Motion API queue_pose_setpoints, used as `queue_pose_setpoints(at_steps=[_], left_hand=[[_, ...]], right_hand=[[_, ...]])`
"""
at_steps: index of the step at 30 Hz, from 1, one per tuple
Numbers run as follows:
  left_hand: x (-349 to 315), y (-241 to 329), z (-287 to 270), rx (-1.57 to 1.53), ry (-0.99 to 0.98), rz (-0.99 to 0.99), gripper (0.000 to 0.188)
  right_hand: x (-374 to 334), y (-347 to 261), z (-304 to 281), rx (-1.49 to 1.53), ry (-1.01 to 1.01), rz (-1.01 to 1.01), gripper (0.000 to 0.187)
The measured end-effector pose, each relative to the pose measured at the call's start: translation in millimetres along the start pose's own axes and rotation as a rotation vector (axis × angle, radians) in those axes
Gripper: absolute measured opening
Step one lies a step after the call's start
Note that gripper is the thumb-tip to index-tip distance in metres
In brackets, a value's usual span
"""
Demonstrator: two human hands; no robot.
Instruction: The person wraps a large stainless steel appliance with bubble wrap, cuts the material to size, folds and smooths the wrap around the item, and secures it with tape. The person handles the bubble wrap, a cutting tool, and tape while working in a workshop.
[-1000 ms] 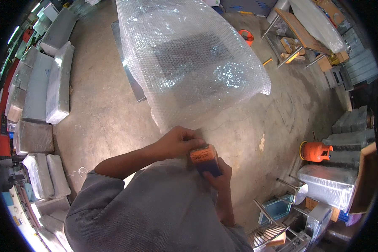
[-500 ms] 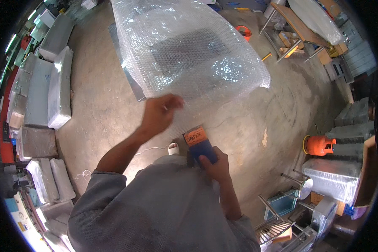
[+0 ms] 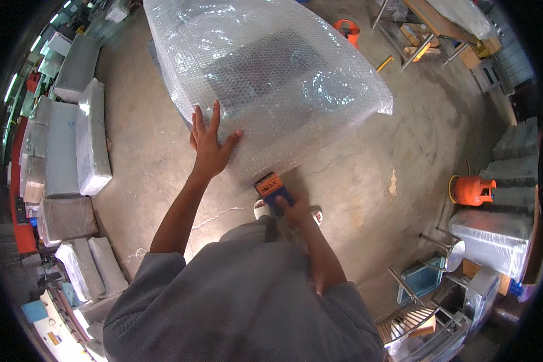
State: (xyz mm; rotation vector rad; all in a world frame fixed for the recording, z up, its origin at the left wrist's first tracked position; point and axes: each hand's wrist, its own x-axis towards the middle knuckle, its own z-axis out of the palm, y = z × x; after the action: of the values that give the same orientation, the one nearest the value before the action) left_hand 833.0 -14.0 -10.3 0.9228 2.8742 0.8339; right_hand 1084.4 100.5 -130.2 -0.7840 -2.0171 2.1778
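Note:
A large sheet of clear bubble wrap [image 3: 338, 72] covers a wide, flat thing, with a darker rectangle showing through it. Over the sheet's near left edge lies my left hand [image 3: 210, 148], fingers spread and open; whether it presses on the wrap I cannot tell. My right hand [image 3: 294, 211] is closed around a blue, box-shaped object with an orange printed end [image 3: 270, 184]. It is held low before my body, its orange end by the near edge of the wrap. The exact kind of this object does not show clearly.
Wrapped grey panels [image 3: 93, 139] and boxes line the left side. At right stand an orange gas cylinder [image 3: 473, 190], a plastic-wrapped block [image 3: 495, 238] and metal racks [image 3: 404, 323]. A wooden-topped table [image 3: 434, 21] and an orange bucket [image 3: 347, 31] are farther off.
My left hand has moved up and left onto the wrap's edge, its fingers spreading. My right hand has brought the blue object slightly up and left. The view has shifted a little.

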Motion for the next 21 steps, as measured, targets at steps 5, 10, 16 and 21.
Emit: queue_pose_setpoints(at_steps=[5,10,16,21], left_hand=[[0.9,2.1,-3.4,0.048,-0.013,0.005,0.087],[-0.8,4.9,-8.8,-0.021,-0.029,0.016,0.086],[-3.6,2.8,-9.2,-0.059,-0.008,0.058,0.084],[2.4,-7.2,-6.2,0.069,0.074,0.18,0.083]], right_hand=[[1.7,8.7,2.7,0.015,0.016,-0.044,0.059],[5.8,16.6,2.2,0.125,-0.039,-0.016,0.053],[2.7,41.1,5.1,0.121,0.017,0.126,0.055],[11.4,74.8,7.2,-0.132,0.093,0.188,0.068]])
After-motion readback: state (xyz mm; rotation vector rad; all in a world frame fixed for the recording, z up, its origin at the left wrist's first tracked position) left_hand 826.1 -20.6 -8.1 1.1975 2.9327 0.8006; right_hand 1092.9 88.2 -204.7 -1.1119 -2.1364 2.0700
